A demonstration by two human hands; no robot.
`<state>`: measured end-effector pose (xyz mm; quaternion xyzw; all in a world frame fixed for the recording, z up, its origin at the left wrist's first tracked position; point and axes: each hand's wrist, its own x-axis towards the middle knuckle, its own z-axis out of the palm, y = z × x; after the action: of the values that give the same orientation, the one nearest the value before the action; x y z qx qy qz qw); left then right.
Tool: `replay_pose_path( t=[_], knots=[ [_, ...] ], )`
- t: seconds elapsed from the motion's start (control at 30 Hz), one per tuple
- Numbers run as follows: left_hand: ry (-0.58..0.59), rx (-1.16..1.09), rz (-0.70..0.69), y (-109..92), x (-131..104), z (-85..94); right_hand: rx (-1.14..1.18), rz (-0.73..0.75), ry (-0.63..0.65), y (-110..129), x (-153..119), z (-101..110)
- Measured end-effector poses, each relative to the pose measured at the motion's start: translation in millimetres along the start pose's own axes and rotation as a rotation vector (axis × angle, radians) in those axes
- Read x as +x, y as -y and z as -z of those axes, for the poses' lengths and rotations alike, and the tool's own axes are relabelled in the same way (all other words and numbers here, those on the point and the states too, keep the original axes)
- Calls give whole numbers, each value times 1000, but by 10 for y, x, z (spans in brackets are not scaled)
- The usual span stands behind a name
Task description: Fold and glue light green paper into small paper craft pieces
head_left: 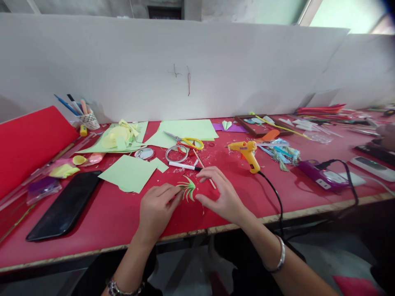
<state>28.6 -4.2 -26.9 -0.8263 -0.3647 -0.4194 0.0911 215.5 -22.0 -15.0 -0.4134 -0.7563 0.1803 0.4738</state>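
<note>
Near the front edge of the red table, my left hand (159, 207) pinches the base of a fringed green paper piece (188, 188). Its thin strips fan out and curl to the right. Just right of the strips is my right hand (220, 193), thumb and fingers apart, holding nothing. A capped white marker (185, 166) and a thin wooden stick (210, 176) lie behind the hands. Beyond them are yellow-handled scissors (188, 142) and a roll of clear tape (176, 153). A light green paper sheet (128, 173) lies to the left.
A yellow glue gun (247, 154) lies to the right, its black cord running over the table edge. Farther right are a purple power strip (322, 176) and blue tassels (282, 154). On the left are a black phone (66, 205) and a pen cup (89, 120). A white partition (138, 70) stands behind.
</note>
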Motion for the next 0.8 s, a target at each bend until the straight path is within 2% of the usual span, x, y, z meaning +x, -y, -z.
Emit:
replay_pose_path(
  t=[0.27,0.8],
  knots=[
    [-16,8,-11,-32,5,1,-15,-20,20,12,-32,-139],
    [45,-115,56,-31,20,29,0,59,11,27,-1,-59]
  ],
)
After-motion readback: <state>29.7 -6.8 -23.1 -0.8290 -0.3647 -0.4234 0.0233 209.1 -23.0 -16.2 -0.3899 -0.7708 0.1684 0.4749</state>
